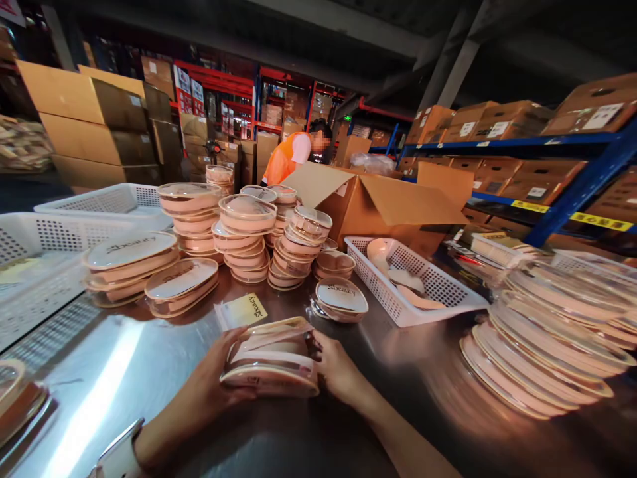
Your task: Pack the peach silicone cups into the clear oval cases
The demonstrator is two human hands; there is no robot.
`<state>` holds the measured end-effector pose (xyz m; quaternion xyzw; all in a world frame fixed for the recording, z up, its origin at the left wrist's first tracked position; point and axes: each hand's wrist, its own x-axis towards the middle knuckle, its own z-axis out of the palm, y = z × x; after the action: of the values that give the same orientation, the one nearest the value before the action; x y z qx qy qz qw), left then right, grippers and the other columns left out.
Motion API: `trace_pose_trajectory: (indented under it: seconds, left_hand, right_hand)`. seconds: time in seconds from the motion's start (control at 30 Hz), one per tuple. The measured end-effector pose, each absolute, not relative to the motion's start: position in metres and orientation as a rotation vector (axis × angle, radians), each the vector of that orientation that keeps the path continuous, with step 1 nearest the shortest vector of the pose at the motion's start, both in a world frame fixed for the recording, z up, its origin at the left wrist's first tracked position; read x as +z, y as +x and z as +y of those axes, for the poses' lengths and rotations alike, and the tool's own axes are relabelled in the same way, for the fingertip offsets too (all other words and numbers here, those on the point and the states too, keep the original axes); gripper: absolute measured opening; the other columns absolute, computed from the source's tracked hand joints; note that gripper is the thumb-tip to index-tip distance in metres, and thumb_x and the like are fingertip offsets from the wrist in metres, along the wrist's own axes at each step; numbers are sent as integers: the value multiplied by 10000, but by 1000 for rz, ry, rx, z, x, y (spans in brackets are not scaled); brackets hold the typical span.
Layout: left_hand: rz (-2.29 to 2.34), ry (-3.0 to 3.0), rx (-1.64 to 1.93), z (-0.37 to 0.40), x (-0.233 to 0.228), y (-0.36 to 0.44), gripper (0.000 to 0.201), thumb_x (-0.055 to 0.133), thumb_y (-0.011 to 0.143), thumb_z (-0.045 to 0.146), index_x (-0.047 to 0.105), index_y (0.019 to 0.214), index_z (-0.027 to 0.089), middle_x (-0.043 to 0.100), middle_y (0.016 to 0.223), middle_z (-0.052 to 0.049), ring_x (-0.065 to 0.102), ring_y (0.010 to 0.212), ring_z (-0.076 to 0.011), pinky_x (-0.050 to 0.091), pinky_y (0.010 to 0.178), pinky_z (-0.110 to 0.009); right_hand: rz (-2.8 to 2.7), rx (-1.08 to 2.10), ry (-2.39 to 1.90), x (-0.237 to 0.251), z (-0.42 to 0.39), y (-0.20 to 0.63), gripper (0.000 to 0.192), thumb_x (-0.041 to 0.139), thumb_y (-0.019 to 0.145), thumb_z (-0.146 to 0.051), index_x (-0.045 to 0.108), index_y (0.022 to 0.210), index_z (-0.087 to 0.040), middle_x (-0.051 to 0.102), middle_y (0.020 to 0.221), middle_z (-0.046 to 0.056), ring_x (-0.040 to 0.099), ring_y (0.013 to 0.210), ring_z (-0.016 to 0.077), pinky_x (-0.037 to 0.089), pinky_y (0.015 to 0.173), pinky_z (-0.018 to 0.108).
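1. A small stack of pink oval cases (271, 362) is held on the steel table (124, 372), close to the near edge.
2. The left hand (212, 385) is pressed against the stack's left side, fingers curled around it and clamped on the cases.
3. The right hand (338, 372) is set against the stack's right side, likewise closed on it.
4. A yellow printed card (243, 309) is seen lying flat just behind the stack, slightly to its left.
5. A single oval case with a white lid (341, 299) is placed behind the stack, to its right.
6. A white perforated basket (413, 285) holding loose pink pieces is found further right of the stack.
7. Taller piles of cases (249, 239) are stacked well behind it, and a fanned pile of clear lids (542, 345) is spread far to its right.
8. An open cardboard box (378, 206) is set behind the basket, and a person in an orange vest (291, 156) is seen beyond it.
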<state>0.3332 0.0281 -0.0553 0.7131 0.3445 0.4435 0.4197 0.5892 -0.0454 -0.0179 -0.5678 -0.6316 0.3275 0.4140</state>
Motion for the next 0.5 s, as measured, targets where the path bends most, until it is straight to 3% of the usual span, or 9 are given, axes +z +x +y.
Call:
trace_pose_trajectory:
  seconds: [0.13, 0.23, 0.3, 0.43, 0.5]
  left_hand:
    - [857, 1987, 1168, 29, -59, 329, 813, 916, 536, 317, 613, 1290, 279, 650, 1330, -142, 591, 1232, -408, 468, 1061, -550]
    - [778, 2216, 1279, 31, -62, 327, 829, 893, 592, 324, 548, 1346, 319, 664, 1297, -123, 646, 1163, -367, 555, 968, -485]
    - [709, 2348, 1379, 32, -64, 326, 783, 846, 665, 291, 512, 1371, 334, 664, 1273, -106, 662, 1136, -321, 580, 930, -417]
    - [625, 2446, 1517, 33, -64, 325, 643, 671, 821, 167, 457, 1402, 338, 654, 1231, -87, 653, 1128, -252, 570, 928, -351]
    - [584, 2468, 1521, 33, -62, 325, 632, 622, 849, 139, 436, 1415, 347, 648, 1233, -85, 645, 1136, -243, 565, 930, -345]
  right_hand:
    - [-1402, 1040, -1155, -24, -45, 584, 860, 869, 616, -324, 457, 1365, -228, 592, 1359, 141, 636, 1146, 288, 534, 951, 420]
    - [-1351, 1029, -1148, -24, -46, 579, 936, 889, 578, -287, 417, 1385, -229, 582, 1366, 145, 602, 1203, 292, 511, 995, 446]
    - [-1288, 1026, -1158, -24, -47, 575, 836, 874, 582, -263, 488, 1321, -215, 647, 1271, 125, 649, 1118, 276, 529, 961, 427]
    - [-1176, 1003, -1217, -23, -49, 570, 343, 807, 650, -314, 668, 926, -167, 743, 854, 50, 699, 797, 224, 567, 762, 340]
    - [-1293, 924, -1288, -22, -52, 570, 284, 805, 649, -331, 686, 845, -164, 732, 761, 34, 681, 722, 216, 553, 679, 311]
